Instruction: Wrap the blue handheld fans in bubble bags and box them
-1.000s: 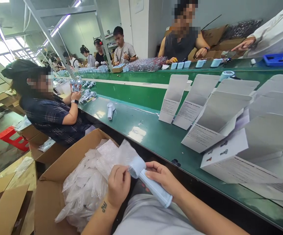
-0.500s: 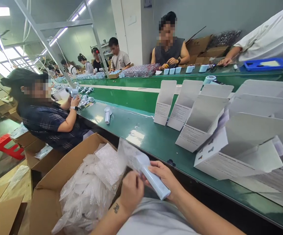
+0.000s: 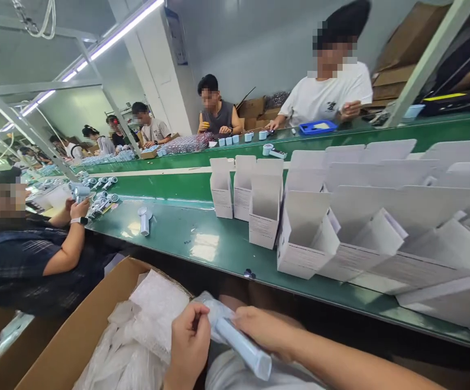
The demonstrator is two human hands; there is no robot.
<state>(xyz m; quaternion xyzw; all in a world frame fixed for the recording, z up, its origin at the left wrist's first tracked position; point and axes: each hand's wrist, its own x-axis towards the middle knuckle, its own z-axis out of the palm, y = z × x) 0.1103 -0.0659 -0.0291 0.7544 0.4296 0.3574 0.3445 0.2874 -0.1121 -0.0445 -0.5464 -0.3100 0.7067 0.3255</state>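
A light-blue handheld fan [image 3: 245, 346] slants in front of my lap, its handle pointing down and to the right. Its head end sits inside a clear plastic bag [image 3: 210, 307], while the handle sticks out. My left hand [image 3: 190, 338] pinches the bag's edge beside the head. From the right, my right hand [image 3: 261, 327] closes around the fan where head and handle meet; some of its fingers are hidden or blurred. Just left of my left hand, an open cardboard box [image 3: 97, 309] holds a heap of clear bubble bags [image 3: 160, 303].
Open white boxes [image 3: 265, 222] stand in rows along the green workbench [image 3: 178, 244] at right. Another light-blue fan [image 3: 144, 221] lies on the bench. A co-worker [image 3: 56, 254] at left holds a similar fan; several people sit across the line. A blue tray [image 3: 318, 127] lies opposite.
My view has swung to the right. My left hand, apart from the bag's edge before, now pinches it by the fan's head. My right hand has shifted up the fan toward the head.
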